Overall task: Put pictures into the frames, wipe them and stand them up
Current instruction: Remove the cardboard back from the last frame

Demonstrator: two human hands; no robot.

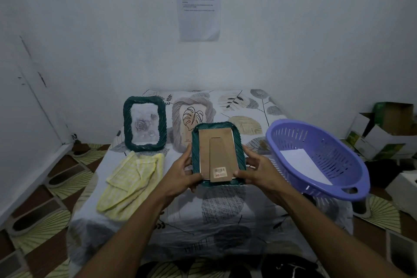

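Held frame (218, 153) – dark green, twisted rim, back side to camera; its front face is hidden. Brown backing board (217, 149) with stand flap and a barcode sticker, print too small to read.
Left hand (182, 174) clasps the frame's left edge, thumb over the lower corner; right hand (259, 170) clasps the right edge, fingertips on the lower board. Frame held above the leaf-print cloth (225, 207).
Standing behind: green frame (144, 123) with rose picture; pale frame (191, 117) with leaf drawing, lower part blocked by the held frame.
Yellow cloth (133, 180) at left. Purple basket (320, 158) at right – white sheet (304, 162) inside, face blank or unreadable.
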